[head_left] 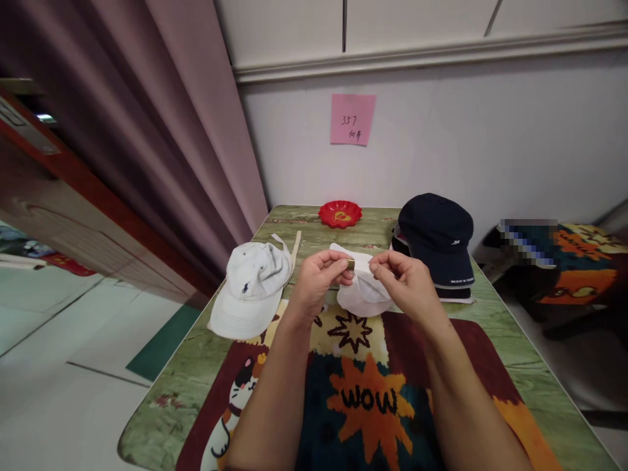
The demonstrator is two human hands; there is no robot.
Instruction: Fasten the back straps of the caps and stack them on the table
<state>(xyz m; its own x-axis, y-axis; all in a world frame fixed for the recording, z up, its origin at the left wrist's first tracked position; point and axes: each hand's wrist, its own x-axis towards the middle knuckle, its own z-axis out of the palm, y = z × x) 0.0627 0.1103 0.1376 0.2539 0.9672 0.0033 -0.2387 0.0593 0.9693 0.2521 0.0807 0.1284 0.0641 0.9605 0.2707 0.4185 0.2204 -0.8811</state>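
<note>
A white cap [366,302] is held above the middle of the table, partly covered by my hands. My left hand [321,275] is closed, pinching a small brass-coloured buckle [350,264] by the cap's strap. On the other side my right hand [400,275] has thumb and fingers pinched on the cap's white strap or edge; the exact part is hard to see. Left of my hands lies a second white cap [255,281] with a small dark logo, its strap loose and sticking up at the back.
Dark navy caps [436,235] are stacked at the right of the green wood-patterned table [171,392]. A red scalloped dish [340,214] sits at the back. A colourful mat [373,412] covers the front. The wall bears a pink note [353,120]; a curtain [196,118] hangs at left.
</note>
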